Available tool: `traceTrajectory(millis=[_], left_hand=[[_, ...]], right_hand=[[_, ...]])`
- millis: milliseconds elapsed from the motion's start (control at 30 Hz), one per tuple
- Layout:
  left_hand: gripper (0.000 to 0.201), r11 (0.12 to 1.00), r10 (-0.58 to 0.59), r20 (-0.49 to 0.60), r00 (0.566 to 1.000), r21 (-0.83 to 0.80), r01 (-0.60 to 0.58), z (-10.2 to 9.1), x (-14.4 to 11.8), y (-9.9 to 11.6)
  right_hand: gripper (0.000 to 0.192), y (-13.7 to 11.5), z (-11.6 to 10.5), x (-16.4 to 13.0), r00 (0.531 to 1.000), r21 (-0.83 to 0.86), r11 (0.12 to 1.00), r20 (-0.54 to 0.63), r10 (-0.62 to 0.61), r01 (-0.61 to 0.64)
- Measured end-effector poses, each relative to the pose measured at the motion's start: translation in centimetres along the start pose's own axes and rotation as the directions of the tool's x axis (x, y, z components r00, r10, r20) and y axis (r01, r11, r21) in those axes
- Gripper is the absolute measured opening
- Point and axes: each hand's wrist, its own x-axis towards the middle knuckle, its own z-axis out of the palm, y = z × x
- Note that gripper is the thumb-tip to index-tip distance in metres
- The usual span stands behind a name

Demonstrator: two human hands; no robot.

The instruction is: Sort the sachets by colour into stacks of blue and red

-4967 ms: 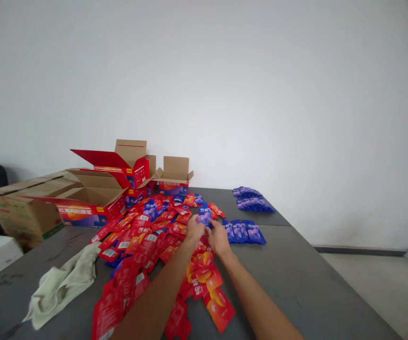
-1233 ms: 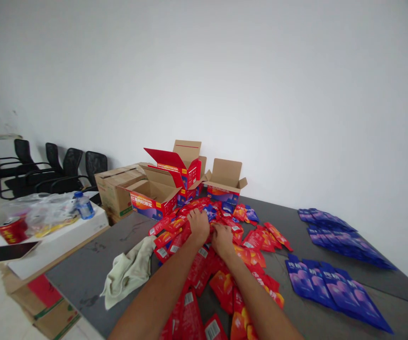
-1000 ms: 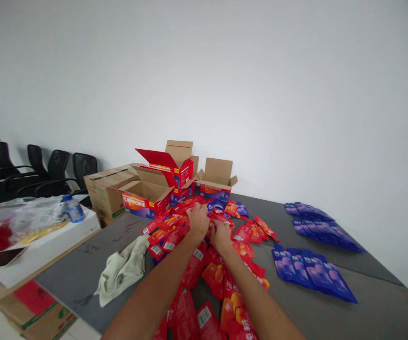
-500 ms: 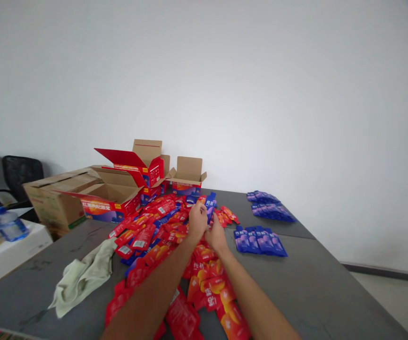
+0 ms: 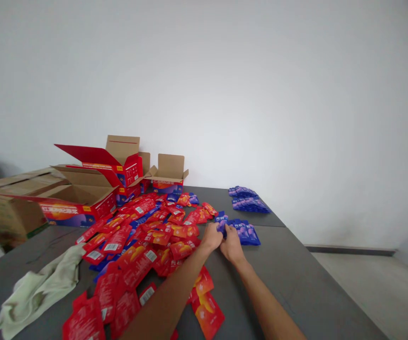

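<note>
A grey table stretched under both forearms. To the left of the hands and beyond them stood opened red cardboard boxes, with a plain brown carton further left. A wide spread of red sachets covered the table left of the hands and ran back beneath the forearms. A crumpled pale green cloth lay well to the left, near the table edge. Beyond the hands to the right sat a far stack of blue sachets. Just past the fingertips lay a nearer row of blue sachets. The left hand and right hand met side by side, both pinching one blue sachet at the left end of that row.
</note>
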Motion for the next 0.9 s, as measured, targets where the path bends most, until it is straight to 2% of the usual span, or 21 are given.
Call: traceTrajectory(millis=[100, 233, 333, 433, 533, 700, 900], left_hand=[[0.041, 0.995, 0.044, 0.083, 0.996, 0.08, -0.051, 2.0, 0.0, 0.4], [0.056, 0.965, 0.004, 0.131, 0.991, 0.258, -0.038, 4.2, -0.1, 0.6], [0.057, 0.926, -0.01, 0.138, 0.99, 0.376, -0.043, 5.5, -0.5, 0.6], [0.052, 0.895, 0.044, 0.125, 0.991, 0.436, -0.095, 6.3, -1.0, 0.6], [0.048, 0.883, 0.045, 0.106, 0.993, 0.461, -0.09, 6.7, -1.3, 0.7], [0.052, 0.891, -0.038, 0.131, 0.991, 0.454, -0.026, 6.9, -1.3, 0.9], [0.058, 0.901, -0.041, 0.188, 0.981, 0.432, -0.045, 5.8, -1.6, 1.3]], right_hand=[[0.056, 2.1, -0.9, -0.1, 0.999, -0.107, 0.994, 0.037, 0.012, -0.008], [0.053, 4.0, -2.0, -0.2, 0.995, -0.257, 0.965, 0.057, 0.076, -0.059], [0.054, 4.7, -2.4, -0.4, 0.993, -0.306, 0.948, 0.046, 0.107, -0.088], [0.052, 5.2, -2.4, -0.6, 0.991, -0.331, 0.937, 0.041, 0.129, -0.108], [0.05, 5.9, -2.2, -0.8, 0.99, -0.349, 0.93, 0.033, 0.136, -0.116], [0.052, 6.6, -2.0, -1.1, 0.986, -0.366, 0.919, 0.019, 0.165, -0.146], [0.058, 6.1, -2.3, -1.0, 0.986, -0.367, 0.917, 0.0, 0.167, -0.156]])
